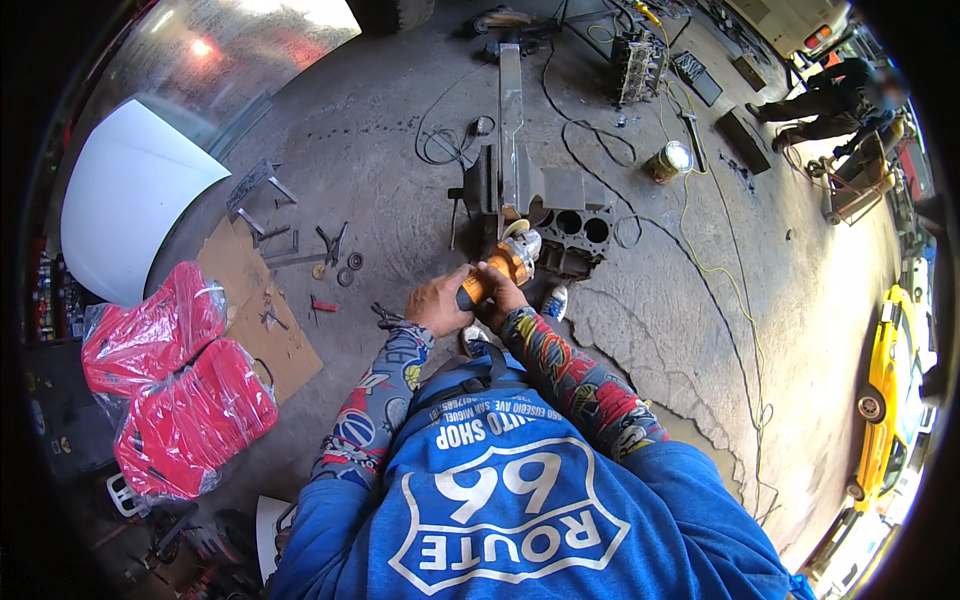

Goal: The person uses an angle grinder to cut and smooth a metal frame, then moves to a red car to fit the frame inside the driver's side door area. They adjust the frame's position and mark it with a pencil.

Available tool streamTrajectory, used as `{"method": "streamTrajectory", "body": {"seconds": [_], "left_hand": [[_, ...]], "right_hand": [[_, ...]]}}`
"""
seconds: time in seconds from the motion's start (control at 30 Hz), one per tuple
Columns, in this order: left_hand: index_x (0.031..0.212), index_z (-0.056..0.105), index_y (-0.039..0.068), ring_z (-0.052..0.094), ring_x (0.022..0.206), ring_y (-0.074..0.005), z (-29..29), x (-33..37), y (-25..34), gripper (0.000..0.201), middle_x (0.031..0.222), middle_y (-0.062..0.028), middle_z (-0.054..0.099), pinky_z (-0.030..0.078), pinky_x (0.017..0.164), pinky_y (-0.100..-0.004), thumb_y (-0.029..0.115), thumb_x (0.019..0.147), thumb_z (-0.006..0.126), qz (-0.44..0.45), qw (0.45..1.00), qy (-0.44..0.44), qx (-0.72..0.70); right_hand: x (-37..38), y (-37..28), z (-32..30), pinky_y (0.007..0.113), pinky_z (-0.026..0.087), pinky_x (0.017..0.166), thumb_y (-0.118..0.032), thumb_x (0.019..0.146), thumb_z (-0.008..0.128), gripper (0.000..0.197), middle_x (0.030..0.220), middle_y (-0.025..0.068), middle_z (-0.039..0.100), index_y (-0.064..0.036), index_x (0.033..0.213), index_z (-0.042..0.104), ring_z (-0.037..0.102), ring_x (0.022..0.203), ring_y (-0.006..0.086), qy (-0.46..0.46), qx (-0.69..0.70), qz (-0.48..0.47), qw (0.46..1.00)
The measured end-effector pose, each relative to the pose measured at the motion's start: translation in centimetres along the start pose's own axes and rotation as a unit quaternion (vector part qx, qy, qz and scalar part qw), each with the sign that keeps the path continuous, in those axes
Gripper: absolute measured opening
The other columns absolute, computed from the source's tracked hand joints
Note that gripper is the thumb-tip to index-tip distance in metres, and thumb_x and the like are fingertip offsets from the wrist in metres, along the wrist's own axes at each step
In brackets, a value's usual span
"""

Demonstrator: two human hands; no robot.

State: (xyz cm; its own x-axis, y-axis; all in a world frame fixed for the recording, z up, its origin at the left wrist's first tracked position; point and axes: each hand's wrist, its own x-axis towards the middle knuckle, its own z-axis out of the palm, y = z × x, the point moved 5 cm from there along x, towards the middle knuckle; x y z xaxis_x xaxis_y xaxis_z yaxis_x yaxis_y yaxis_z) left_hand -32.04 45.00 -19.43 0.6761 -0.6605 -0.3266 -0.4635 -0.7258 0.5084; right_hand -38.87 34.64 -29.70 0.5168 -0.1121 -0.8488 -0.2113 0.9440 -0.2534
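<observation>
An orange angle grinder (512,260) is held in front of me by both hands. My left hand (440,303) is closed round its dark rear end, and my right hand (503,294) is wrapped over the body just beside it. The grinder's round disc (517,228) is at the near end of a long metal bar (511,110); whether they touch I cannot tell. A bench vise (484,185) has the bar between its jaws. An engine block (572,240) with open round cylinders lies just right of the grinder.
At left, red plastic-wrapped seats (190,420) lie by flat cardboard (250,310) and loose metal parts. Cables (700,265) cross the floor on the right. A can (671,161) and another engine part (640,68) stand farther off. One person (850,95) is bent over at far right.
</observation>
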Motion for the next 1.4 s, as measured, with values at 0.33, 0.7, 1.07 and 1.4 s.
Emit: {"method": "streamTrajectory", "body": {"seconds": [0.33,0.7,1.07,1.4], "left_hand": [[0.142,0.049,0.016,0.067,0.101,-0.0395,0.2,-2.9,0.6,0.079,0.112,-0.0181,0.068,0.053,0.088,-0.0495,0.025,0.070,0.079,0.049,0.999,0.003,0.007],[0.133,0.056,0.002,0.069,0.103,-0.0366,-1.0,-10.0,-0.4,0.074,0.114,-0.0243,0.069,0.053,0.089,-0.0415,0.042,0.077,0.082,-0.116,0.980,-0.073,-0.143],[0.111,0.064,-0.003,0.065,0.083,-0.0167,3.8,-16.0,-2.3,0.059,0.094,-0.0091,0.069,0.053,0.076,-0.0330,0.040,0.076,0.086,-0.252,0.848,-0.101,-0.455],[0.117,0.059,0.002,0.059,0.085,-0.0137,3.4,-16.2,-2.0,0.056,0.096,-0.0017,0.062,0.048,0.078,-0.0301,0.036,0.079,0.083,-0.247,0.783,-0.060,-0.568]], "right_hand": [[-1.6,1.8,-0.4,0.048,0.052,0.096,-0.023,0.085,0.076,0.027,0.097,0.0085,0.071,-0.0080,0.103,0.064,0.067,0.091,0.0291,-0.026,0.076,0.116,0.990],[-1.1,3.8,-2.8,0.053,0.054,0.084,-0.027,0.073,0.078,0.044,0.090,0.0121,0.064,-0.0082,0.106,0.057,0.063,0.081,0.0327,0.091,-0.048,0.109,0.989],[-3.6,5.3,-0.4,0.047,0.055,0.080,-0.026,0.076,0.078,0.036,0.090,0.0071,0.065,-0.0109,0.104,0.062,0.064,0.081,0.0269,-0.053,-0.150,0.147,0.976],[-5.3,6.7,3.1,0.037,0.054,0.085,-0.025,0.080,0.074,0.032,0.095,0.0052,0.069,-0.0084,0.106,0.068,0.067,0.090,0.0214,-0.255,-0.234,0.161,0.924]]}}
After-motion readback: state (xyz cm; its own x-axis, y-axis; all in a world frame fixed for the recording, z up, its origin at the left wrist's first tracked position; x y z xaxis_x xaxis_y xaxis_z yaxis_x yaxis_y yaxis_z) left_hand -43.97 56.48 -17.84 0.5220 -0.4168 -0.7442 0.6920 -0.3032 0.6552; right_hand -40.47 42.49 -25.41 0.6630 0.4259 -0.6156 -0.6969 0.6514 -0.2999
